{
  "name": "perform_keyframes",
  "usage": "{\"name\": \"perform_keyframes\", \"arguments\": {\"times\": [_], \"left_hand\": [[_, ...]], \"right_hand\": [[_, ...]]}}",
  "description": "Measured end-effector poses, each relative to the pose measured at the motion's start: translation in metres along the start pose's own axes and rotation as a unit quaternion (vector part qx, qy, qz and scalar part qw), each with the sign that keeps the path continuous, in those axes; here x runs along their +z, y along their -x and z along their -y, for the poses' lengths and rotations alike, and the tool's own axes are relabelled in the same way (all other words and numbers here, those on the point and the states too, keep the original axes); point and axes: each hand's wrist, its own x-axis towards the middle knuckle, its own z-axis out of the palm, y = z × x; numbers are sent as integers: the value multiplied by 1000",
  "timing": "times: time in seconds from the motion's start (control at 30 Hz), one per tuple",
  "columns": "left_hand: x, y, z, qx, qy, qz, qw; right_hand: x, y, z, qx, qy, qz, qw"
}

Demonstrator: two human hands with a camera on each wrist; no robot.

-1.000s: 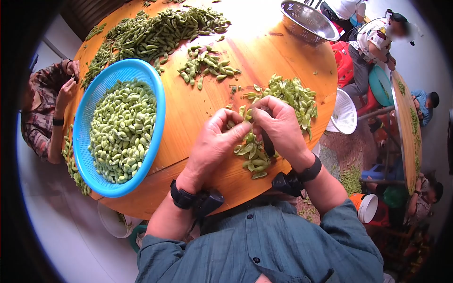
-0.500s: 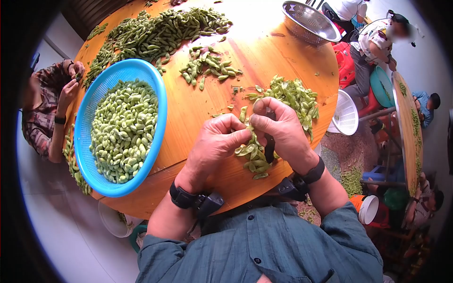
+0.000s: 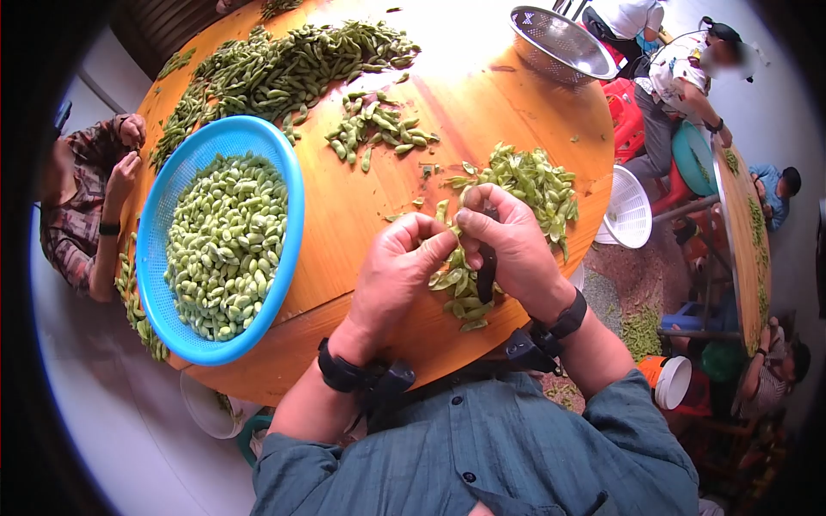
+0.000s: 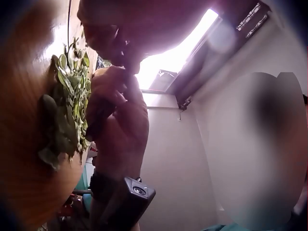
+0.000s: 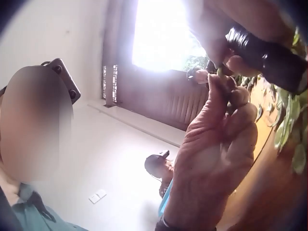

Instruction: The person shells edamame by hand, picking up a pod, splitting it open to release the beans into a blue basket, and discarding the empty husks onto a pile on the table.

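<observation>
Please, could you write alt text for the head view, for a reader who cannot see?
A person's left hand pinches a small green bean or pod against the right hand, which also grips a black object. On the wooden table are a blue colander of shelled beans and heaped pods.

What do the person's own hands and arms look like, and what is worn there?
The left hand and right hand have no gloves. Each wrist has a black strap with a small, dark, boxy camera. The blue-green sleeves end near the elbows. Something black shows at the right hand; worn or held, I cannot tell.
</observation>
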Motion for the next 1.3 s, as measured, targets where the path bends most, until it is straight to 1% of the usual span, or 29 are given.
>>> {"name": "perform_keyframes", "arguments": {"times": [0.03,0.07,0.13,0.17,0.23,0.27,0.33,0.37,0.43,0.47,0.57,0.67,0.77,0.87,0.9,0.97,1.0,1.07,1.13,1.17,1.23,1.27,1.3], "left_hand": [[5,2,-4,41,-62,-30,997],[6,1,-1,40,-61,-31,997],[5,-1,6,108,-115,-46,986],[5,-1,5,108,-115,-46,986],[7,2,1,91,-118,-50,988],[7,3,-1,91,-117,-51,988],[7,4,-5,16,-34,-28,999],[6,3,-4,16,-33,-28,999],[4,2,-1,0,16,10,1000],[5,3,-1,-1,16,10,1000],[12,5,-4,-6,18,10,1000],[14,8,-5,-12,-12,3,1000],[14,7,-5,-16,0,-7,1000],[15,6,-6,-3,-31,-16,999],[13,5,-3,-6,-13,-15,1000],[13,3,-1,-7,4,-12,1000],[13,3,-1,4,12,-22,1000],[13,2,1,16,20,-30,999],[12,1,3,57,-40,-45,997],[11,1,5,57,-40,-44,997],[9,0,7,136,-146,-62,978],[10,-1,7,137,-146,-61,978],[10,-1,7,181,-195,-73,961]], "right_hand": [[1,1,1,-15,50,-15,999],[1,1,1,-14,51,-15,999],[2,1,2,-66,136,-17,988],[4,1,3,-66,137,-16,988],[7,2,5,-95,165,-18,982],[7,1,5,-94,165,-17,982],[6,1,4,-107,172,-12,979],[4,0,5,-106,172,-12,979],[-2,-1,7,-111,202,19,973],[-5,-2,9,-109,201,19,973],[-10,-2,18,-87,228,71,967],[-12,-4,15,-98,205,83,970],[-10,-4,11,-107,210,82,968],[-9,-5,10,-115,226,77,964],[-8,-4,10,-115,226,77,964],[-3,-2,10,-109,226,45,967],[-2,-2,10,-110,227,44,967],[2,-1,9,-135,321,14,937],[5,-2,8,-133,321,0,938],[6,-3,8,-133,319,-1,938],[6,-2,11,-133,317,-3,939],[6,-2,14,-97,300,4,949],[5,-1,16,-60,282,11,958]]}}
